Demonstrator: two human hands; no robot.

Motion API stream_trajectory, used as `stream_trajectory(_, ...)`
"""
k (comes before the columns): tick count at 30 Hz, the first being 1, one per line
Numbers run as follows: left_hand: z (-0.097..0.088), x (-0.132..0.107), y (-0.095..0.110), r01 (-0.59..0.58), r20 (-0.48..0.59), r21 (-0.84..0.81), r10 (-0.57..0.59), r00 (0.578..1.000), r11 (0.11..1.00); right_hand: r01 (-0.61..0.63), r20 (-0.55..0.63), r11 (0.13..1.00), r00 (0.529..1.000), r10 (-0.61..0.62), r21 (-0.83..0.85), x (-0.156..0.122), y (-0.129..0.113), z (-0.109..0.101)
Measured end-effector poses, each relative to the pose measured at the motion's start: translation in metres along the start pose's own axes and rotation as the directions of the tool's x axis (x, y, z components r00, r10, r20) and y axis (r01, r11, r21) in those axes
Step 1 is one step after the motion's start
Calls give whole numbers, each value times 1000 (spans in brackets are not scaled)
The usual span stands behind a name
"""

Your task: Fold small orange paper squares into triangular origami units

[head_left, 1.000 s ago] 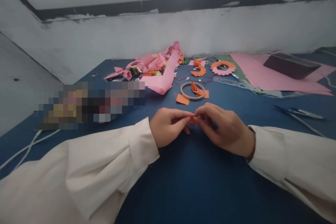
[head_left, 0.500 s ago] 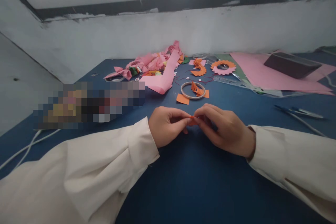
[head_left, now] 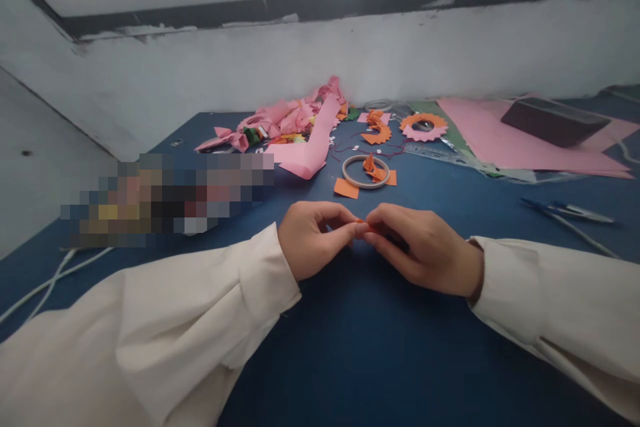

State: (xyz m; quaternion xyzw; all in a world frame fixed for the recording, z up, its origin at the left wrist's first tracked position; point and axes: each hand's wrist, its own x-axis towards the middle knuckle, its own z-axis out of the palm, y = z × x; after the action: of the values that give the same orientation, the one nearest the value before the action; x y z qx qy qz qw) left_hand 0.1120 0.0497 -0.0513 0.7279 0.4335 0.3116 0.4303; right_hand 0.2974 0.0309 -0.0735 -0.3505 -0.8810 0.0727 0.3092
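My left hand (head_left: 315, 240) and my right hand (head_left: 425, 250) meet fingertip to fingertip over the blue table (head_left: 350, 347). Both pinch one small orange paper piece (head_left: 362, 221), mostly hidden by the fingers. White sleeves cover both my forearms. Just beyond the hands lies a tape ring (head_left: 365, 171) with folded orange bits inside, and an orange paper square (head_left: 347, 188) beside it.
A heap of pink paper scraps (head_left: 295, 123) lies at the back by the wall. An orange toothed paper ring (head_left: 425, 125), pink sheets (head_left: 505, 143) and a dark box (head_left: 553, 120) are at the right. Scissors (head_left: 570, 213) lie at the right, white cables (head_left: 50, 280) at the left.
My hands have stayed together on the orange piece; the fingers shifted slightly and the pinch sits a little lower.
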Motion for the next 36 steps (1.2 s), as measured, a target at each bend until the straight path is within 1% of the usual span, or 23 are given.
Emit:
stream_trajectory(9,-2,-1,1,26,36,-41,-24,999,999,76,22,997,997,-76,-8,0,5,3)
stream_trajectory(12,-2,-1,1,-12,32,-4,12,999,1000,96,23,995,995,-95,-32,0,6,4)
stream_trajectory(15,-1,-1,0,-65,45,78,61,997,995,102,21,993,995,-101,-50,0,6,5)
stream_trajectory(21,-1,-4,1,-133,71,174,123,990,976,27,-7,997,1000,-27,-68,-1,7,5)
stream_trajectory(27,-1,-6,0,-207,134,273,176,975,940,-61,-65,995,996,55,-83,-1,6,5)
stream_trajectory(32,1,-4,-4,-220,171,284,177,969,933,-75,-60,995,996,72,-62,-1,6,3)
stream_trajectory(36,0,-3,-4,-226,187,278,178,966,933,-65,-51,997,997,63,-41,-1,5,3)
